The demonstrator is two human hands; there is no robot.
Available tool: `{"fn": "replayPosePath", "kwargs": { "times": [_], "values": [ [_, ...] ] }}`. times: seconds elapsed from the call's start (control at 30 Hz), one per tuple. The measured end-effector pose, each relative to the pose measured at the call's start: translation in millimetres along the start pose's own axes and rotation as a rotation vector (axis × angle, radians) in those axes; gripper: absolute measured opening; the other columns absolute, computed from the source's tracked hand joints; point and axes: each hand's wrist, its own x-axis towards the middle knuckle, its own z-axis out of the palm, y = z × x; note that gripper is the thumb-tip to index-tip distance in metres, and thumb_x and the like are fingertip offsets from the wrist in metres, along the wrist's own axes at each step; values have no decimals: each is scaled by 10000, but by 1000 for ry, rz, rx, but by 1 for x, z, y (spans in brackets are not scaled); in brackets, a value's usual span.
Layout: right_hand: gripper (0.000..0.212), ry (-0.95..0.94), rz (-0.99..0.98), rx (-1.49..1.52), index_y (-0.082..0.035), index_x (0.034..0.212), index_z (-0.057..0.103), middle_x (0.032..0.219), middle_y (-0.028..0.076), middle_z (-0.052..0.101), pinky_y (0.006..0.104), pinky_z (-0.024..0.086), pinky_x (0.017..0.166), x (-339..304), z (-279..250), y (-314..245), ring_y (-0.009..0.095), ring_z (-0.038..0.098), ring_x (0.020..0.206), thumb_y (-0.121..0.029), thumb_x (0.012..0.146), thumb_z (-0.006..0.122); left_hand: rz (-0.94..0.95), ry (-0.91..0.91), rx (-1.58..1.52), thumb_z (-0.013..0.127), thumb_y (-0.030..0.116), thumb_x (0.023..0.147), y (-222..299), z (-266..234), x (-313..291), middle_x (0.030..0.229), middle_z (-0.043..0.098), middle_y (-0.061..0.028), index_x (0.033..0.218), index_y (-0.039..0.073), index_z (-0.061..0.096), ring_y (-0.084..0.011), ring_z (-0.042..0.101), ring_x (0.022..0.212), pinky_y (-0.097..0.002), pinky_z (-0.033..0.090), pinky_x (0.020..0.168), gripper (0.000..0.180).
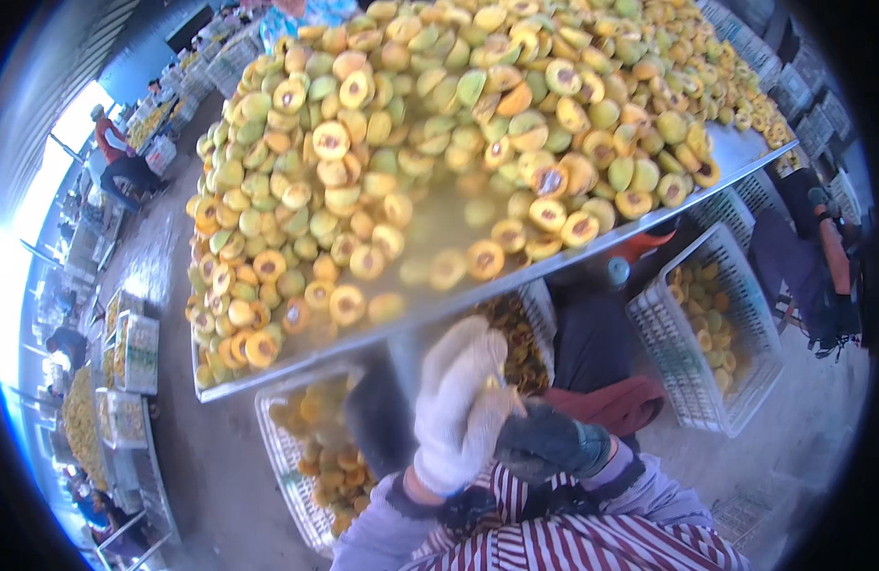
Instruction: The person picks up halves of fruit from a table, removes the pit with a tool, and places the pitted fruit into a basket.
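You are holding your two grips together in front of your striped apron (515, 504): the left grip (458, 409), in a white glove, is pointing away from you with its fingers bent, and the right grip (551, 443), in a dark glove, is curling in against it. A small pale-orange bit (508, 401) is showing where they are meeting, but it is too blurred to name, so I cannot tell whether either grip is closing on something. Beyond both grips, the yellow-green fruit halves (330, 140) are lying heaped on the metal worktop (739, 145), many showing brown centres. Just past your left grip, below the worktop's near edge, a pale crate (542, 319) is holding brown pieces. Left of that grip, another crate (285, 476) is holding more fruit; right of your right grip, a slatted crate (660, 347) is also holding fruit.
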Motion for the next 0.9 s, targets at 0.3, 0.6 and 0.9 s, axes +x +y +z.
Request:
{"fn": "replayPosePath", "kwargs": {
  "times": [0.3,0.6,0.9],
  "values": [
    [180,133,111,-46,-95,887,463,721,3,467,216,356,434,6,5,-9,76,434,493,-268,933,442,67,-151,245,539,-63,794,5,-4,25,1165,511,-203,1106,18,570,-194,609,757,-269,510,651,324],
    [441,70,46,12,-103,579,445,439,-23,360,219,266,317,-1,15,-10,79,353,332,-371,928,458,182,-190,380,576,14,799,4,-1,28,1107,569,-169,1118,30,574,-265,605,895,-318,492,771,320],
    [238,80,-108,-625,-100,849,512,757,24,464,257,360,510,-7,-41,28,138,472,604,-335,880,519,384,-131,397,593,90,822,-3,9,36,964,624,-141,1035,14,606,-250,633,811,-303,507,707,226]
  ]
}}
